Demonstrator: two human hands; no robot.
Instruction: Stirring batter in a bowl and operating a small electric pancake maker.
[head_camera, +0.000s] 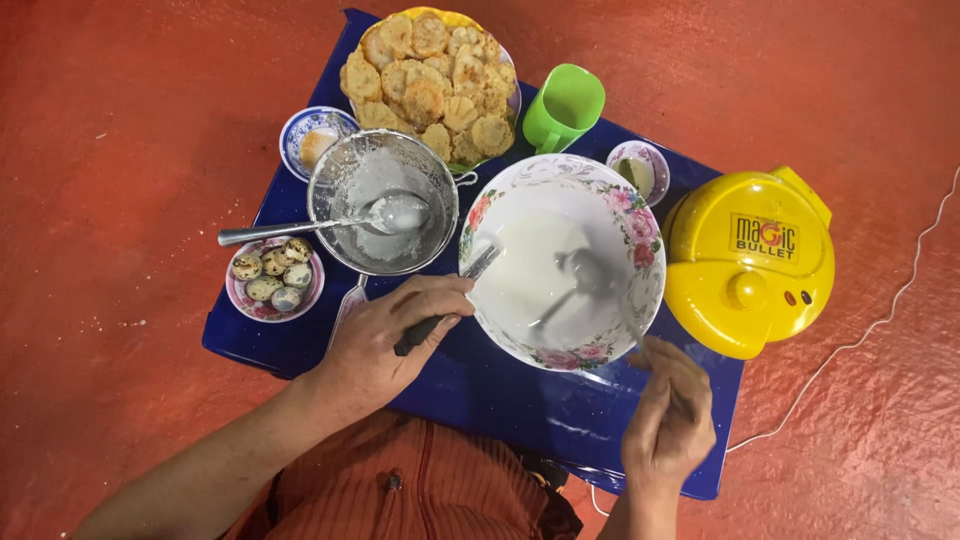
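Observation:
A white flowered bowl (650, 290) of thin white batter sits on a low blue table (500, 400). My left hand (390, 340) grips a dark-handled utensil (420, 330). Its metal end rests on the bowl's left rim. At the bowl's near right edge, my right hand (668, 415) pinches the thin handle of a ladle (588, 270) whose head lies in the batter.
Left of the bowl stands a metal sieve (340, 180) with flour and a spoon (395, 213). Around it are a small bowl of quail eggs (275, 278), a plate of fried cakes (430, 80), a green cup (563, 108), two small dishes and a round yellow appliance (748, 260) with a white cord (860, 340).

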